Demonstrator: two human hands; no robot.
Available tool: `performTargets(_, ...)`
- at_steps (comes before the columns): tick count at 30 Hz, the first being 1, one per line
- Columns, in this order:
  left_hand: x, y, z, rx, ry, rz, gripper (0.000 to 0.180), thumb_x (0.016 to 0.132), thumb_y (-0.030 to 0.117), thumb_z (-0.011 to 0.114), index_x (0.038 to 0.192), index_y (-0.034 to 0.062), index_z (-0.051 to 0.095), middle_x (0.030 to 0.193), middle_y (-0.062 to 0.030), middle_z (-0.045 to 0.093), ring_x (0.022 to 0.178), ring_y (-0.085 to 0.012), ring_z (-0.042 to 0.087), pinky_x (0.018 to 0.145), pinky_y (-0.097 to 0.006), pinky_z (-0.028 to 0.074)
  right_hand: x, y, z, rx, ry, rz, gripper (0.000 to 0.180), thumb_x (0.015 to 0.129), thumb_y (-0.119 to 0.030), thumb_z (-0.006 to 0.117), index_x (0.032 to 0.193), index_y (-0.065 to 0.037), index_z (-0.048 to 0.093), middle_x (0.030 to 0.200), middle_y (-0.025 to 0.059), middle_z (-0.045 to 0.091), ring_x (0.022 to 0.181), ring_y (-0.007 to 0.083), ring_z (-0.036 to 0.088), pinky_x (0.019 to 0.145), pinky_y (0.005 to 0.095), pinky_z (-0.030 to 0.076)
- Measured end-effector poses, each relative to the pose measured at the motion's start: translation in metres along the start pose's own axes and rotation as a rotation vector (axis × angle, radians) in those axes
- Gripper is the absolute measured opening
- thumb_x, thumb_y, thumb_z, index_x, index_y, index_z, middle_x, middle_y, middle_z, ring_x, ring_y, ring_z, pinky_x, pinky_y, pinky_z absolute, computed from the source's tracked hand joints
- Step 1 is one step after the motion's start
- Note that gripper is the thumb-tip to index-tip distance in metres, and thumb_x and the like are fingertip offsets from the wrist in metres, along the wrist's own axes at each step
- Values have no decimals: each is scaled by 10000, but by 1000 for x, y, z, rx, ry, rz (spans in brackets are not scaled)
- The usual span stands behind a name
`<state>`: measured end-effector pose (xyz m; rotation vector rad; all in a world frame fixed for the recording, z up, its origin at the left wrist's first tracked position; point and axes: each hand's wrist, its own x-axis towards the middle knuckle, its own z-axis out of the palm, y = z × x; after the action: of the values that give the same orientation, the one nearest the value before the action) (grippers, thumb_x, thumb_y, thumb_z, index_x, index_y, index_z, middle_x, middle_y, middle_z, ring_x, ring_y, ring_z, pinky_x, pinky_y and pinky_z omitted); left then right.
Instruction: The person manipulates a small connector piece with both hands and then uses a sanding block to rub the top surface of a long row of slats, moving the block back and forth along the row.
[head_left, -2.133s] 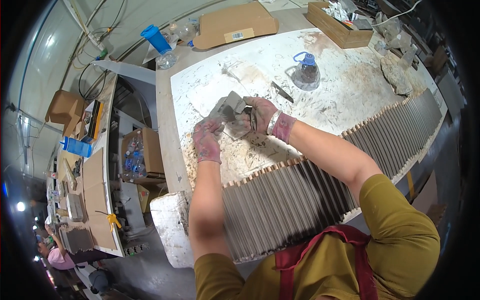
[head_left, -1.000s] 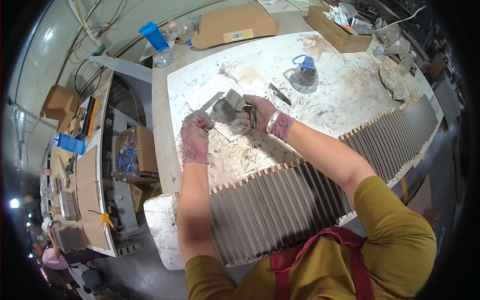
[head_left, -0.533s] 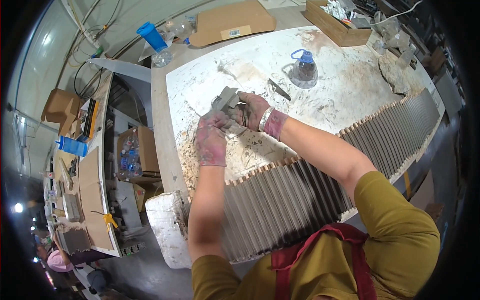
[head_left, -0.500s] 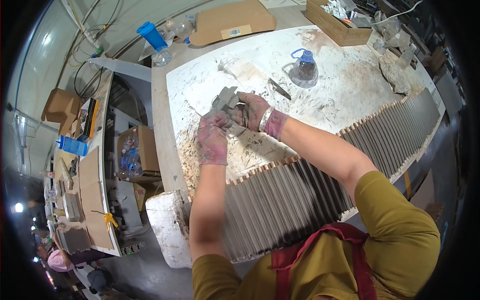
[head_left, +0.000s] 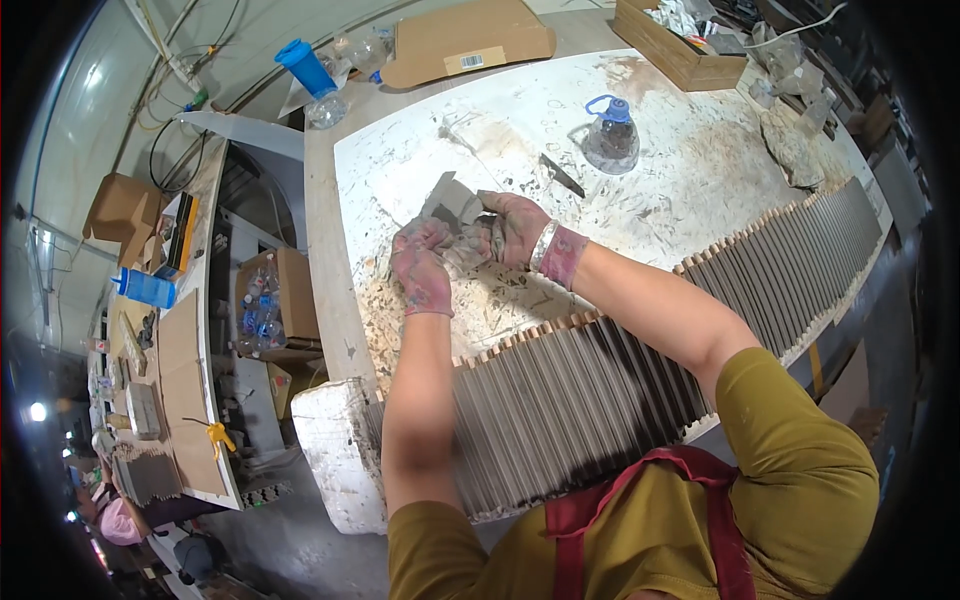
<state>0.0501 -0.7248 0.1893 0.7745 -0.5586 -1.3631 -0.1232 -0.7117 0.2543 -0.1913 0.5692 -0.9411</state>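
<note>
Both hands wear stained pink gloves and meet over a white, smeared worktable (head_left: pixel 690 170). My left hand (head_left: pixel 422 268) and my right hand (head_left: pixel 515 226) together grip a flat grey metal plate (head_left: pixel 450 205), which is tilted with one corner pointing up and away. A grey lump of putty-like stuff sits between the two hands on the plate. A long row of upright grey slats (head_left: pixel 600 390) runs along the table's near edge, under my forearms.
A clear bottle with a blue cap (head_left: pixel 610 140) and a dark blade (head_left: pixel 563 176) lie beyond the hands. Cardboard boxes (head_left: pixel 470 38) sit at the far edge, with a blue cup (head_left: pixel 305 68). A white foam block (head_left: pixel 335 450) stands at the table's left corner. Cluttered benches lie to the left.
My left hand moved out to the left of the plate about a second ago, then came back to it. Now both hands are close together on the plate.
</note>
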Motion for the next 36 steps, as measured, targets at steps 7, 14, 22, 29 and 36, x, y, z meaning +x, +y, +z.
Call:
performTargets(7, -8, 22, 14, -174, -208, -64, 68, 874, 33, 440, 930, 11, 472, 809, -77, 492, 656, -142, 412, 590, -261, 376, 0, -6, -9, 7, 140, -19, 267, 993, -292, 456, 1070, -57, 557, 886, 165, 651, 756, 251, 659, 680, 416, 560)
performTargets(14, -20, 8, 20, -146, -52, -56, 190, 934, 40, 409, 1092, -20, 496, 859, -92, 548, 746, -186, 554, 659, -312, 492, 5, 2, 7, -39, 169, -105, 235, 1002, -269, 446, 1098, -73, 535, 877, 136, 645, 699, 245, 665, 600, 364, 566)
performTargets(22, -38, 12, 39, -107, -170, -77, 223, 892, 33, 470, 1101, -34, 509, 951, -165, 624, 812, -217, 614, 680, -302, 532, 11, -1, 3, -101, 244, -108, 237, 1009, -244, 439, 1046, -42, 559, 850, 128, 661, 675, 210, 652, 582, 325, 559)
performTargets(29, -15, 11, 9, 21, 49, 77, 169, 885, 23, 477, 1047, -12, 509, 927, -174, 621, 777, -270, 620, 702, -370, 550, 2, 4, 4, -12, 162, -8, 195, 972, -257, 510, 982, -69, 564, 706, 75, 577, 536, 196, 540, 470, 332, 464)
performTargets(36, -7, 51, 23, 345, 56, 130, 107, 861, -43, 498, 962, -10, 502, 772, -120, 598, 680, -209, 591, 598, -316, 493, -18, -19, 1, -100, 82, -74, 254, 1008, -271, 436, 1078, -54, 548, 774, 86, 613, 593, 205, 592, 502, 321, 479)
